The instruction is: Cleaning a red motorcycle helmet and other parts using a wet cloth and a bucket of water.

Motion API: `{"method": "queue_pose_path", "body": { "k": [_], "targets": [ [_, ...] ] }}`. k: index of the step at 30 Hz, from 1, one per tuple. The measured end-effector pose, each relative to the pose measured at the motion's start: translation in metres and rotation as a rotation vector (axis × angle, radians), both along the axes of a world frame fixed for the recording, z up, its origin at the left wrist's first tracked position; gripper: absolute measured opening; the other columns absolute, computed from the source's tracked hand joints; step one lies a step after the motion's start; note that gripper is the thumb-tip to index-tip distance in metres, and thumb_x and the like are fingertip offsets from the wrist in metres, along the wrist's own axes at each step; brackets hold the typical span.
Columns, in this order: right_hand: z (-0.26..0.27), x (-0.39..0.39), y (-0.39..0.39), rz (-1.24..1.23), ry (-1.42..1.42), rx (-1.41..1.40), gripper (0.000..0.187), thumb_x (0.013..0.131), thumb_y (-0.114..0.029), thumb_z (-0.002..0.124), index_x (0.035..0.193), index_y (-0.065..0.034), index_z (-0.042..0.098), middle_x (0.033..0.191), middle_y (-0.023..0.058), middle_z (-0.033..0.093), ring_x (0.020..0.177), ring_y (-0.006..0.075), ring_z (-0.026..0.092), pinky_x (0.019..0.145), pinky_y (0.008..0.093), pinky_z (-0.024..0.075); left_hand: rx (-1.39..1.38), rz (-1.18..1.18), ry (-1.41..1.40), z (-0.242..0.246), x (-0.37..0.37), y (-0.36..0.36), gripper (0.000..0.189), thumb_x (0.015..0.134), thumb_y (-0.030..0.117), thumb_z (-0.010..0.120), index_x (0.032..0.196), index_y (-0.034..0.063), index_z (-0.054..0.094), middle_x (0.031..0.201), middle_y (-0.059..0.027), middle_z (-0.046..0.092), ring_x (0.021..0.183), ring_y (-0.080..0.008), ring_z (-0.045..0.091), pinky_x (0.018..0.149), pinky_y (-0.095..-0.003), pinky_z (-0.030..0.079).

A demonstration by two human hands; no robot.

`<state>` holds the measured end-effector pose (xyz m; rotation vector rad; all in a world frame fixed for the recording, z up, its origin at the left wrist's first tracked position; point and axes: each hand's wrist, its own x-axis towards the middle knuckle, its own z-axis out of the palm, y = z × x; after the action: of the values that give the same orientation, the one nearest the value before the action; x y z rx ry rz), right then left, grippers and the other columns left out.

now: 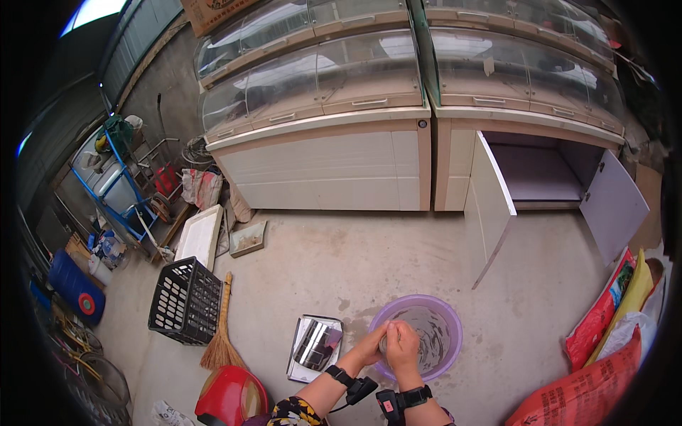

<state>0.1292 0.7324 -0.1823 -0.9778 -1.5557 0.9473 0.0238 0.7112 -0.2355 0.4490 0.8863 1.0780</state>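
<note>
Over the left part of a purple plastic basin [458,335], my left hand [371,343] and my right hand [403,343] are pressed together, fingers curled. A bit of grey material [383,345] shows between them; it looks like a wrung cloth, mostly hidden by my fingers. Greyish water [434,341] lies in the basin below. A shiny metal cylinder [318,345] rests on its side on a white, dark-edged tray [296,367], left of my hands. Each wrist wears a black strap with a small device.
A straw broom [224,341] leans against a black plastic crate [184,303]; a red, gold-topped container [234,396] stands nearer. Ahead are display cabinets [319,170], the right one with two open doors [493,202]. Filled sacks [581,391] lie at right. Damp spots mark the concrete floor [330,255].
</note>
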Motion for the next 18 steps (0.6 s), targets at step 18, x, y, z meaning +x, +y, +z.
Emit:
{"method": "queue_pose_path", "body": {
  "k": [18],
  "targets": [
    [0.032,0.008,-0.249,0.341,0.043,-0.131,0.034,0.084,-0.032,0.051,0.099,-0.0018,0.051,0.083,0.0134,0.057,0.077,0.017,0.054,0.064,0.032,0.0449,0.177,0.501,0.278,0.09,0.003,-0.332,0.054,0.072,-0.006,0.043,0.121,0.0082,0.025,0.112,-0.0185,0.041,0.094,-0.0328,0.053,0.072,-0.0502,0.049]
  ]
}}
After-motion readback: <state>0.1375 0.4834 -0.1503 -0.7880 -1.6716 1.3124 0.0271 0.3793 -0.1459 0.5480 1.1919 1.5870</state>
